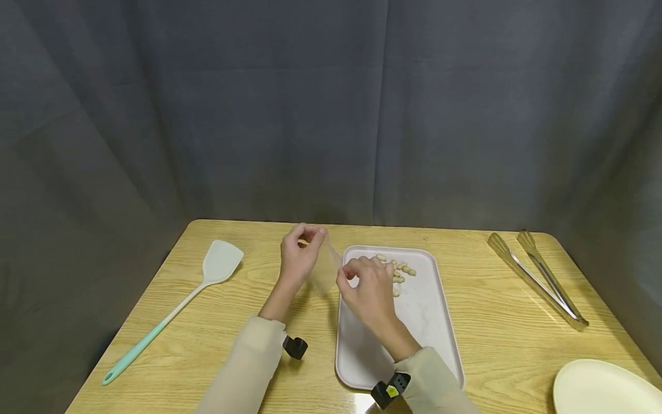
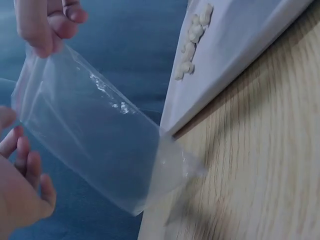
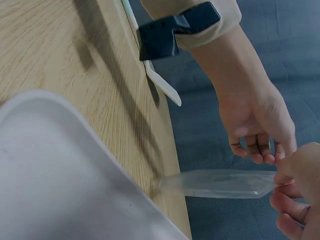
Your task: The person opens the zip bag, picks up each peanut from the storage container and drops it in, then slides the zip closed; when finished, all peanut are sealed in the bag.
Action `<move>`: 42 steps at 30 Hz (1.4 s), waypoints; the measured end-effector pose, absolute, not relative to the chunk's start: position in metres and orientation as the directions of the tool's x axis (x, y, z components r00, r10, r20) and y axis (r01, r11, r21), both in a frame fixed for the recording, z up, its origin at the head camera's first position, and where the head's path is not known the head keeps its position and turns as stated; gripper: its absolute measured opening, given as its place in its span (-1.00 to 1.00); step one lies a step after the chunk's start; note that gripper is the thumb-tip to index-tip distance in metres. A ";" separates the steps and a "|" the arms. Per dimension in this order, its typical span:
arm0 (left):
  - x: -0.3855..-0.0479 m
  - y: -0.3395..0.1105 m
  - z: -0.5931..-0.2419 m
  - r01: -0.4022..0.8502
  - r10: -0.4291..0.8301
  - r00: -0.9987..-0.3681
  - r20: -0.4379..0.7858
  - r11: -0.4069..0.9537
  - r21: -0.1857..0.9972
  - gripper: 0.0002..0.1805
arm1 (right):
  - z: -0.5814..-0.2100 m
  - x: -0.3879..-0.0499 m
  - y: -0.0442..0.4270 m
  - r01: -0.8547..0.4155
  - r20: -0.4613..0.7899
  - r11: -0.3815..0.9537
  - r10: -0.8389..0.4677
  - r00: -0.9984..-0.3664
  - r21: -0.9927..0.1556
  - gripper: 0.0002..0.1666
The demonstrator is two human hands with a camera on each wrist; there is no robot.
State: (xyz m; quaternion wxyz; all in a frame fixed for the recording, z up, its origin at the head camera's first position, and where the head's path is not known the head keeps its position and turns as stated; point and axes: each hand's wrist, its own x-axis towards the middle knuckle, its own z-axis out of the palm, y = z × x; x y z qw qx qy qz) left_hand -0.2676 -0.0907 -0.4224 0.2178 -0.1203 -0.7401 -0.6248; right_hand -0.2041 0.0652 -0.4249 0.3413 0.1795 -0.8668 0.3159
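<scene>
A clear plastic bag [image 2: 105,130] hangs from both hands, its top edge stretched between them and its lower end near the tabletop. My left hand [image 1: 299,259] pinches one top corner between thumb and finger. The opposite corner is pinched by my right hand [image 1: 371,287], which is above the tray [image 1: 419,339]. Nothing shows inside the bag in the left wrist view. Several peanuts in shells [image 1: 400,273] lie at the tray's far end, partly hidden behind the right hand in the head view.
On the left lies a spatula [image 1: 221,261] with a white head and mint handle. Metal tongs [image 1: 543,282] rest spread on the right side of the wooden table [image 1: 486,356]. A cream plate [image 1: 605,391] is at the near right corner. A dark curtain [image 1: 289,115] hangs behind.
</scene>
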 end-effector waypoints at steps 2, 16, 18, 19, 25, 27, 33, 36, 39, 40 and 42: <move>-0.263 -0.091 -0.421 0.445 -0.068 -0.883 0.464 0.191 0.875 -0.74 | -0.424 -0.204 0.065 -0.528 0.704 0.735 -0.097 -0.703 -0.426 -0.83; -0.242 -0.098 -0.404 0.298 0.084 -0.952 0.296 0.012 0.955 -0.76 | -0.419 -0.205 0.068 -0.509 0.572 0.590 -0.096 -0.815 -0.627 -0.88; -0.235 -0.098 -0.396 0.298 0.117 -0.949 0.294 0.020 0.954 -0.76 | -0.415 -0.208 0.068 -0.480 0.511 0.517 -0.093 -0.854 -0.709 -0.83; -0.232 -0.098 -0.392 0.302 0.138 -0.945 0.296 0.022 0.953 -0.77 | -0.412 -0.210 0.069 -0.459 0.479 0.486 -0.091 -0.873 -0.744 -0.81; -0.238 -0.099 -0.404 0.312 0.269 -0.915 0.301 -0.003 0.950 -0.78 | -0.403 -0.218 0.073 -0.365 0.337 0.398 -0.141 -0.931 -0.842 -0.78; -0.243 -0.100 -0.411 0.308 0.292 -0.909 0.299 -0.018 0.951 -0.78 | -0.402 -0.218 0.074 -0.357 0.315 0.370 -0.170 -0.934 -0.858 -0.80; -0.248 -0.102 -0.421 0.300 0.290 -0.909 0.298 -0.041 0.953 -0.75 | -0.407 -0.219 0.076 -0.402 0.356 0.360 -0.189 -0.915 -0.842 -0.81; -0.247 -0.101 -0.422 0.291 0.281 -0.914 0.293 -0.049 0.955 -0.72 | -0.410 -0.218 0.074 -0.434 0.388 0.422 -0.195 -0.901 -0.796 -0.86; -0.246 -0.101 -0.422 0.305 0.275 -0.914 0.298 -0.015 0.952 -0.72 | -0.411 -0.217 0.073 -0.455 0.405 0.453 -0.210 -0.890 -0.766 -0.89; -0.246 -0.102 -0.422 0.317 0.277 -0.912 0.301 0.012 0.948 -0.73 | -0.411 -0.217 0.072 -0.456 0.406 0.455 -0.211 -0.889 -0.765 -0.89; -0.246 -0.103 -0.422 0.344 0.289 -0.906 0.308 0.082 0.936 -0.76 | -0.411 -0.217 0.072 -0.455 0.407 0.460 -0.206 -0.890 -0.763 -0.88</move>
